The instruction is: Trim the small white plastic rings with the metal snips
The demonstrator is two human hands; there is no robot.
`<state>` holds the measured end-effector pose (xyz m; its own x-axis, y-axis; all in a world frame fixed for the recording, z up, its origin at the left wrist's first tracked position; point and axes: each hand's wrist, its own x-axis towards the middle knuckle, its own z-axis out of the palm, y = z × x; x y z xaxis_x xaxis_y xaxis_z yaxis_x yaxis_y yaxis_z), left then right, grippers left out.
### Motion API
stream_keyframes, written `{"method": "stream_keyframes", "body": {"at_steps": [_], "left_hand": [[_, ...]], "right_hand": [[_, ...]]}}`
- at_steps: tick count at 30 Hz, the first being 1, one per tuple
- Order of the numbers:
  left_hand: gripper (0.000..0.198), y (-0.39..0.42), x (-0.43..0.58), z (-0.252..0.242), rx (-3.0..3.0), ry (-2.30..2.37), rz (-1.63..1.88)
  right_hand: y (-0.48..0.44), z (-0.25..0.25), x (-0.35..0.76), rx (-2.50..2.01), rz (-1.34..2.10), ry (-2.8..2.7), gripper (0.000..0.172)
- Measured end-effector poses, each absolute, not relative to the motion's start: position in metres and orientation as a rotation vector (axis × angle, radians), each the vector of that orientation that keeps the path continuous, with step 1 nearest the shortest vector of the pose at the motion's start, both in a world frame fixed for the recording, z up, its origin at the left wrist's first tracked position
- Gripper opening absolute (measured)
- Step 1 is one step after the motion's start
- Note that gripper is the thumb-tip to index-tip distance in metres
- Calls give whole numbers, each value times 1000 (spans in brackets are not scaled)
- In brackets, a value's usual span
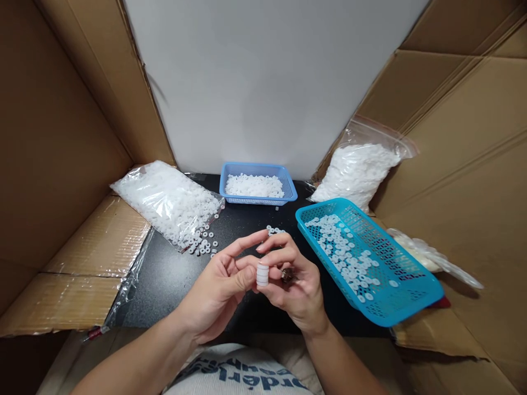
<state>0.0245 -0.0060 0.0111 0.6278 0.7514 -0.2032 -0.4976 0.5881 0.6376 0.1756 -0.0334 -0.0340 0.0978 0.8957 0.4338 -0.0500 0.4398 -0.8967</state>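
In front of my body, a short stack of white rings (pixel 262 275) lies between my two hands. My left hand (pixel 218 288) presses its thumb and a finger against the left side of the stack. With the fingers curled, my right hand (pixel 298 291) grips the same stack from the right. A small dark brown, metallic-looking thing (pixel 288 274) shows in the right palm; its kind is unclear. Just beyond the fingertips, several loose white rings (pixel 275 230) lie on the black tabletop (pixel 164 285).
A blue basket (pixel 293 191) of small white pieces stands at the back. To the right is a turquoise basket (pixel 411 314) with loose rings. Clear bags of white pieces lie left (pixel 160 200) and right (pixel 358 170). Cardboard walls (pixel 465 131) flank the table.
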Motion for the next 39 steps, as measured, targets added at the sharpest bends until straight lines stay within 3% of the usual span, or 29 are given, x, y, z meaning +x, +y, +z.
{"method": "stream_keyframes", "body": {"at_steps": [26,39], "left_hand": [[43,-6,26,18,639,461,778],[28,-10,23,5,767,677,1051]], "right_hand": [[-33,-39,175,-846,880,-1341,21],[-41,-13,167,-1072,480,-1454,20]]}}
